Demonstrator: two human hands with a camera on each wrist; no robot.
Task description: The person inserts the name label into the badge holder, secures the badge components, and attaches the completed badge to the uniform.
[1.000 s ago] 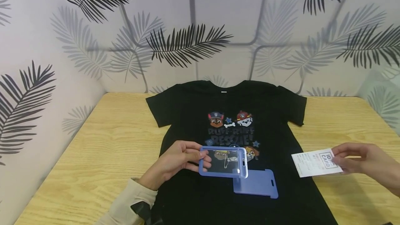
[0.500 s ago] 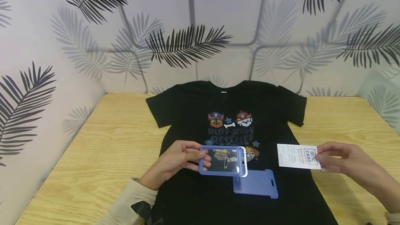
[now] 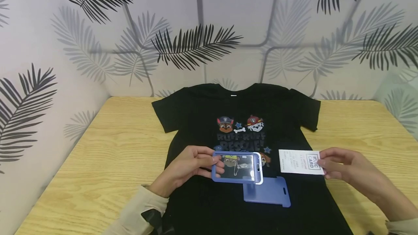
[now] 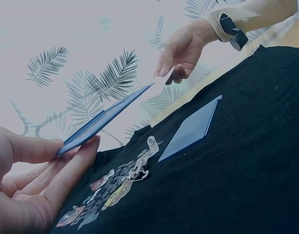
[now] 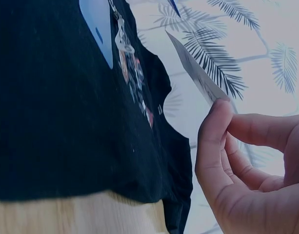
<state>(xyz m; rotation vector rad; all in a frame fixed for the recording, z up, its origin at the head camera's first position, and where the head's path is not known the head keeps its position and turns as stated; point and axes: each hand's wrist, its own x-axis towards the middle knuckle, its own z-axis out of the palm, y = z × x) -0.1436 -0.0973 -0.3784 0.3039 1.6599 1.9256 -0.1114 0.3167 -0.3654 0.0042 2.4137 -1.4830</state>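
A: Where is the frame (image 3: 235, 181)?
B: Above the shirt (image 3: 202, 206), over the lower part of its print, held off the fabric. Some of the print shows through the clear window.

A: State the condition of the hands.
B: Both grip. The left hand (image 3: 192, 164) pinches one short end of the frame between thumb and fingers. The right hand (image 3: 349, 166) pinches the card (image 3: 295, 161) at the end marked "ID/IC CARD".

A: Position of the card?
B: Above the side edge of the shirt, apart from the frame.

A: What lies on the shirt?
B: The blue panel (image 3: 267, 192), flat, on the hem side of the print. The clip (image 4: 148, 152) lies at the print's lower end.

A: What supports the shirt?
B: The counter (image 3: 98, 162). The shirt lies spread on it, collar toward the leaf-patterned wall (image 3: 183, 77).
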